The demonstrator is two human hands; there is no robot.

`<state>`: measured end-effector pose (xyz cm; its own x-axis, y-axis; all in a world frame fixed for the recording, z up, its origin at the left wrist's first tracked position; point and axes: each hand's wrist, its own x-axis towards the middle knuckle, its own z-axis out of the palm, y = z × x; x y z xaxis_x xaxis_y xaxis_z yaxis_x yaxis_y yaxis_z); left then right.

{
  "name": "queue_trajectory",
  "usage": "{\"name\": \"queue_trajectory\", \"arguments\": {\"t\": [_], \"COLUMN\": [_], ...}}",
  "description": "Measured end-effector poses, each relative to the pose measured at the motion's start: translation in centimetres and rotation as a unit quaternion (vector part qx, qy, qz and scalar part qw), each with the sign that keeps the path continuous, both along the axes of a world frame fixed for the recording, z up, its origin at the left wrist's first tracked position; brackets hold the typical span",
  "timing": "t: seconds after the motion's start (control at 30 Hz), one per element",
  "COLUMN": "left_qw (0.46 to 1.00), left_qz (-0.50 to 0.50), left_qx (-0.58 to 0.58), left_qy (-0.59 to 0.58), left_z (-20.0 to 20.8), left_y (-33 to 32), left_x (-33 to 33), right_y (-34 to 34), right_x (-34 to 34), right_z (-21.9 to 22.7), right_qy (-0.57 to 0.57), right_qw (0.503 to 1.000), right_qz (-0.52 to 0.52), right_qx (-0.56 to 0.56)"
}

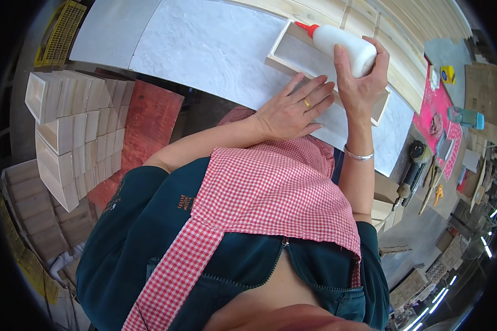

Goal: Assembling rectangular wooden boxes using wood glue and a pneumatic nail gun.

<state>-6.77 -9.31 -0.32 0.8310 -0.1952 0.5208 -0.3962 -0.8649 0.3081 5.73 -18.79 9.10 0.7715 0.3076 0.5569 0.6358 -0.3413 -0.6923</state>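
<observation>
A white squeeze bottle (342, 47) with a red pointed nozzle lies tilted in the grip of my right hand (364, 83), its tip pointing to the far left. Beneath it on the grey marbled tabletop (204, 49) rests a long, narrow, pale wooden frame (279, 41). The nozzle is over the frame's far left corner; whether it touches the wood I cannot tell. My left hand (292, 113) is open, palm down, fingers spread toward the frame's near side. The fingertips reach that near board, and my hands hide part of it.
Pale wooden strips (408, 27) line the table's far right side. Box frames (77, 116) are stacked at left beside a red board (143, 127), with a yellow crate (61, 33) behind. At right are a blue-lidded jar (466, 117), a black tool (411, 171) and orange scissors (439, 194).
</observation>
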Motion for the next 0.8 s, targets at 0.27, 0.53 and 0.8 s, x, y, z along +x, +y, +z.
{"name": "queue_trajectory", "arguments": {"t": [0.27,0.53,0.8], "left_qw": [1.000,0.999,0.999], "left_qz": [-0.011,-0.017,0.000], "left_qx": [0.013,0.012,0.013], "left_qy": [0.021,0.037,0.035], "left_z": [0.5,0.9,0.8], "left_y": [0.2,0.1,-0.1], "left_x": [-0.1,-0.2,-0.2], "right_y": [-3.9,-8.4,-13.0], "right_x": [0.7,0.1,-0.2], "right_z": [-0.2,0.4,0.3], "right_qy": [-0.053,-0.026,-0.017], "right_qw": [0.997,0.993,0.985], "right_qz": [-0.051,-0.111,-0.171], "right_qx": [-0.015,-0.018,-0.014]}}
